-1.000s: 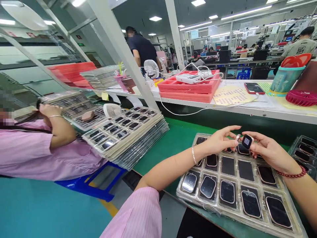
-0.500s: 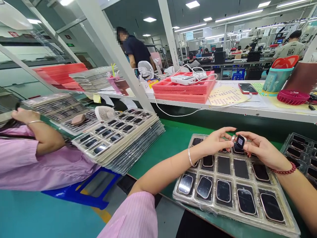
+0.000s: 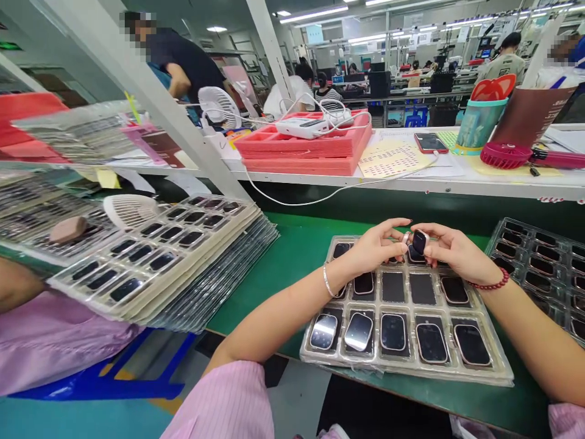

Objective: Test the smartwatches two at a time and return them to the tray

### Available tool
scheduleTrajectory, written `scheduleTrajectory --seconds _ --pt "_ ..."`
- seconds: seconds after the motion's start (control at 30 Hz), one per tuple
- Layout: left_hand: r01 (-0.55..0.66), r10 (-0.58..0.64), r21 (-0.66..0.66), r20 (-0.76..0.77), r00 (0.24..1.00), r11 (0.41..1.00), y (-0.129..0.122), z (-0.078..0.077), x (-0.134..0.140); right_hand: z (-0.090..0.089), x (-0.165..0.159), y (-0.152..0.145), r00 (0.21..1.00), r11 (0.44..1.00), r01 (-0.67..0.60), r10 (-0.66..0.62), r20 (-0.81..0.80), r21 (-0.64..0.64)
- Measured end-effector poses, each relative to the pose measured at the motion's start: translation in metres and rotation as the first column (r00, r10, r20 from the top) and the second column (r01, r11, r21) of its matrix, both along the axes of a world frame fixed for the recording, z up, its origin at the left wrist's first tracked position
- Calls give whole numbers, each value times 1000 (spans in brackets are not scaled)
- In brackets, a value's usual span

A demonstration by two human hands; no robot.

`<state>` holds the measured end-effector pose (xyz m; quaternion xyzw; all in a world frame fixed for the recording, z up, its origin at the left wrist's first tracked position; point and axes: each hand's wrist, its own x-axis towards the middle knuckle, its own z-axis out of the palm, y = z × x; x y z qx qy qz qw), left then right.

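Above the far part of a clear plastic tray (image 3: 406, 370), both hands meet. My right hand (image 3: 450, 247) pinches a small smartwatch body (image 3: 419, 242), tilted, with its dark screen partly showing. Close beside it, my left hand (image 3: 381, 245) grips a second watch body (image 3: 406, 238) by its edges, seen nearly edge-on and partly hidden by fingers. Strapless watches with dark faces lie in the tray's compartments, such as a watch (image 3: 393, 333) in the front row. Two middle compartments hold only dark pads, one being a dark pad (image 3: 423, 288).
To the right lies another tray of watches (image 3: 543, 256). A tall stack of filled trays (image 3: 214, 274) stands at left, near a co-worker's pink sleeve (image 3: 59, 341). A shelf (image 3: 320, 182) behind carries red foam trays (image 3: 301, 161), a phone (image 3: 430, 142) and a cup (image 3: 482, 125).
The view has swung right, so everything sits further left. The QR code seen on the right hand's watch no longer shows; its screen looks dark. Both hands keep their hold.
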<state>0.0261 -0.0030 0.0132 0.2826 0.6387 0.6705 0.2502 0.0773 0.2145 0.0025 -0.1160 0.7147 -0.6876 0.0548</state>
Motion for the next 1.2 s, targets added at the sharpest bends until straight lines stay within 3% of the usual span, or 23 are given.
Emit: scheduleTrajectory --seconds 0.23,0.43,0.57,0.67,0.73,0.8,0.9,1.03,1.1,1.2 --pt "-104 105 -50 17 994 993 4 4 1 1 -1 -6 997 996 75 -74 7 -46" --pt "-71 69 -40 -55 996 997 5 0 1 5 3 -9 997 995 38 -31 -71 97" --pt "-72 63 -62 -138 988 995 5 -1 -1 6 4 -12 998 993 26 -19 -68 112" --pt "-82 65 -99 -162 985 992 4 -1 0 7 6 -12 993 986 89 -77 -85 141" --pt "-99 52 -170 -265 963 980 1 1 5 8 10 -11 982 959 152 -118 -149 240" --pt "-128 -2 -265 -441 897 956 -1 4 12 10 15 -10 965 891 177 -74 -251 418" --pt "-161 -180 -403 -686 705 901 -1 10 24 15 24 -12 905 714 189 140 -401 674" --pt "-349 -403 -565 -804 438 748 -3 16 38 27 34 -4 833 505 253 319 -451 825" --pt "-450 -427 -567 -821 380 689 -14 21 44 33 40 8 831 412 263 361 -422 872" --pt "-472 -416 -536 -843 341 700 -49 28 56 38 49 30 848 269 286 376 -374 920"
